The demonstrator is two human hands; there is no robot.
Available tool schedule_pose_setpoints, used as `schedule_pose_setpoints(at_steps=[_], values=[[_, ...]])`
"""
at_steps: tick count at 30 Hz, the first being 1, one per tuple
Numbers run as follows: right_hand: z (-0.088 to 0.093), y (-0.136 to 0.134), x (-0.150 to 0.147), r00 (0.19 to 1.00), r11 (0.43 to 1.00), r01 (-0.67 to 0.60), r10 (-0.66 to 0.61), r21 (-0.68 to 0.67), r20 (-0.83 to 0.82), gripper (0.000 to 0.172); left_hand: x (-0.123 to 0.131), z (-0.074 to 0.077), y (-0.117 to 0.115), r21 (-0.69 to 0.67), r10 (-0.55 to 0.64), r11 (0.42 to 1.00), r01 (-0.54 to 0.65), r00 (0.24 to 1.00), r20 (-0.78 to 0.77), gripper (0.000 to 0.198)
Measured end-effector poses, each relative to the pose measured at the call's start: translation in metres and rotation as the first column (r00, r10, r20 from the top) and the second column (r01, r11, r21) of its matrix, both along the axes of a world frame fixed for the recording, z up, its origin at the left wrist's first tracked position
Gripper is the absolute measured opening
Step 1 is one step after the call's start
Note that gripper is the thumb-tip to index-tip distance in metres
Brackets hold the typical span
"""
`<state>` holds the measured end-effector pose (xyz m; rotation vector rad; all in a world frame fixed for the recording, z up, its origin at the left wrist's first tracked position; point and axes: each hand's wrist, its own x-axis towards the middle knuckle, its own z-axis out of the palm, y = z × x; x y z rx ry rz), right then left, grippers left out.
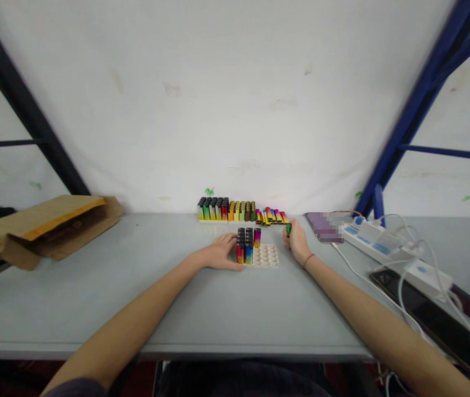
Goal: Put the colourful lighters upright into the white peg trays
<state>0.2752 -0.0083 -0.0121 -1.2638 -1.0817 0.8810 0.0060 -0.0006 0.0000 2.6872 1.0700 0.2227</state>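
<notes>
So here's the desk [201, 320], and I'll place everything off the white socket tray [268, 256] since it's right in the middle. The tray's left part is packed with upright black-topped lighters, two columns deep, with a red lighter [240, 255] and a blue lighter [249, 255] at the near end. One magenta-and-orange lighter [257, 238] stands just right of those, toward the tray's far edge. Round sockets show over the rest.

The left hand [221, 252] is up against the tray's left end, grip wide, thumb at the near corner and fingers curving around the far side, so the loaded columns sit right beside it. The right hand [298, 241] is off the tray's right side and a bit past it, grip closed on a green lighter [288, 229]. That one's poking out the left side of the fist, near the tray but apart from it.

Behind the tray: a loose pile of lighters [271, 215], then, a little further left, a yellow-green batch [242, 210] and a black-topped batch [213, 209], both upright. Way left of the tray there's a brown paper bag [57, 220]. Right of it, a purplish phone [321, 226], partly pixelated, a white power strip [367, 241] and a black phone [420, 309].
</notes>
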Motion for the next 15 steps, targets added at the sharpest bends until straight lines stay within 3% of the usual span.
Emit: schedule_pose_setpoints(at_steps=[5, 9, 12, 15], values=[[0.015, -0.013, -0.005, 0.978, 0.968, -0.083, 0.034, 0.235, 0.206, 0.034, 0.001, 0.001, -0.001, -0.008, 0.012, 1.0, -0.013, 1.0, -0.024, 0.094], [0.033, -0.027, -0.006, 0.894, 0.918, -0.201, 0.029, 0.341, 0.448, 0.026, 0.002, 0.003, -0.002, -0.001, 0.019, 1.0, -0.019, 0.999, -0.046, 0.094], [0.041, -0.035, -0.009, 0.849, 0.897, -0.243, 0.013, 0.368, 0.528, 0.026, 0.003, 0.003, -0.002, -0.007, 0.023, 1.0, -0.023, 0.998, -0.054, 0.096], [0.041, -0.038, -0.014, 0.832, 0.895, -0.307, 0.088, 0.322, 0.548, 0.027, 0.002, 0.003, -0.002, -0.006, 0.012, 1.0, -0.012, 0.999, -0.043, 0.095]])
